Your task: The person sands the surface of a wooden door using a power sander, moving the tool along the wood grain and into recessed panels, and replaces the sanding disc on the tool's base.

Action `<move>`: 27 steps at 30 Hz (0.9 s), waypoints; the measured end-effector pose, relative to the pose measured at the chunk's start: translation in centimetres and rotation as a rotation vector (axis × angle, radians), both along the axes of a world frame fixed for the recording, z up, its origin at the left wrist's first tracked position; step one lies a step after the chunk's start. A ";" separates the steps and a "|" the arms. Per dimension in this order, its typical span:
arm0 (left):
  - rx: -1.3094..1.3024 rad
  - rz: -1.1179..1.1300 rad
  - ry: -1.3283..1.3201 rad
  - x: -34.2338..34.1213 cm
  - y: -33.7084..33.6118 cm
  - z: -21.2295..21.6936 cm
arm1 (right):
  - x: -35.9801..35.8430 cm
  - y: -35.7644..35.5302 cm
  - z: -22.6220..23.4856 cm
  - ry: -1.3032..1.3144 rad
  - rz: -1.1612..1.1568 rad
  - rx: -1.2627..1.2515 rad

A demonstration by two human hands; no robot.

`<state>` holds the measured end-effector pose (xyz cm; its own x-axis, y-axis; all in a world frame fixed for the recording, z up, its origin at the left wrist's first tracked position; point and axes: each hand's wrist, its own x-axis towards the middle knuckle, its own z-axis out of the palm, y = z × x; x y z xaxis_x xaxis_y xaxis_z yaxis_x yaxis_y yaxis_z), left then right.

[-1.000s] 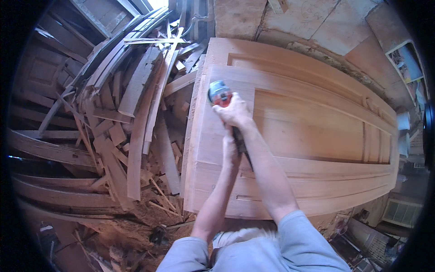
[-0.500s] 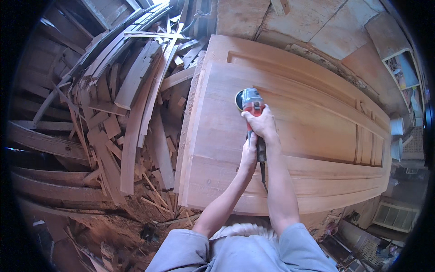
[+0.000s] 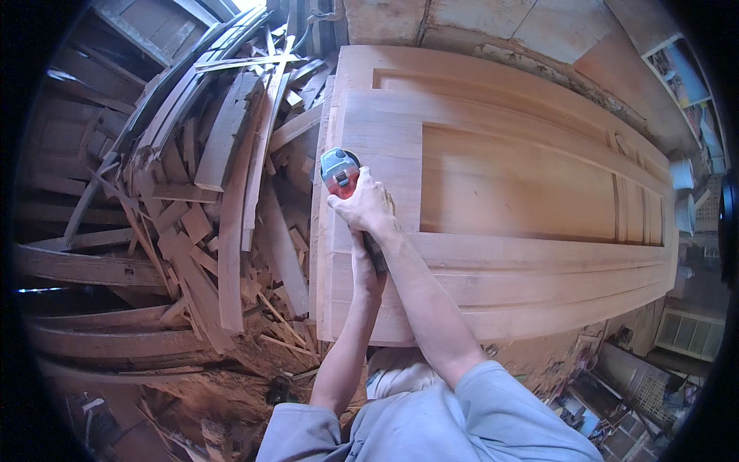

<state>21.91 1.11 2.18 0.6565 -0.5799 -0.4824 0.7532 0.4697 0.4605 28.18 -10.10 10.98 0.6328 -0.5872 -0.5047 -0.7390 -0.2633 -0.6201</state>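
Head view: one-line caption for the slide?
Both hands, right hand in front and left hand behind, press a red-and-blue power sander onto a panelled wooden door beside piled wood offcuts.

Panelled wooden door (image 3: 531, 192) lying flat, red-grey sander (image 3: 339, 171) on it, scrap wood pile (image 3: 208, 200) on floor beside

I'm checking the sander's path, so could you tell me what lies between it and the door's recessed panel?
Only bare flat door wood, seen in the head view, separates the sander from the recessed panel.

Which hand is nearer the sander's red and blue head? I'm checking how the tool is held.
Right. The right hand is clamped over the sander just behind its head; the left hand holds the rear handle, nearer the body.
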 end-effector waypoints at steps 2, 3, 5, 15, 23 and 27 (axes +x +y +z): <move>0.006 0.008 0.006 -1.1 -0.1 0.7 | -1.0 0.5 -0.5 0.011 -0.013 -0.024; 0.013 -0.025 0.007 -1.8 -0.6 0.8 | -1.9 0.0 -1.0 0.003 -0.062 -0.031; 0.024 -0.086 0.002 -3.3 -2.2 0.6 | -3.9 -1.5 -1.4 -0.048 -0.134 -0.046; 0.103 -0.315 -0.085 -8.0 -4.7 -0.8 | -9.8 -4.6 -0.5 -0.070 -0.285 -0.115; 0.028 -0.026 -0.006 -5.3 1.4 1.5 | -5.0 2.2 -0.5 -0.003 -0.021 -0.029; 0.039 0.018 0.042 -6.2 3.4 1.3 | -5.5 3.7 -0.1 0.020 0.015 -0.014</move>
<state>15.70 4.55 3.46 0.6455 -0.5482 -0.5318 0.7638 0.4656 0.4471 22.64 -6.37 10.90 0.6314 -0.5850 -0.5091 -0.7472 -0.2834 -0.6011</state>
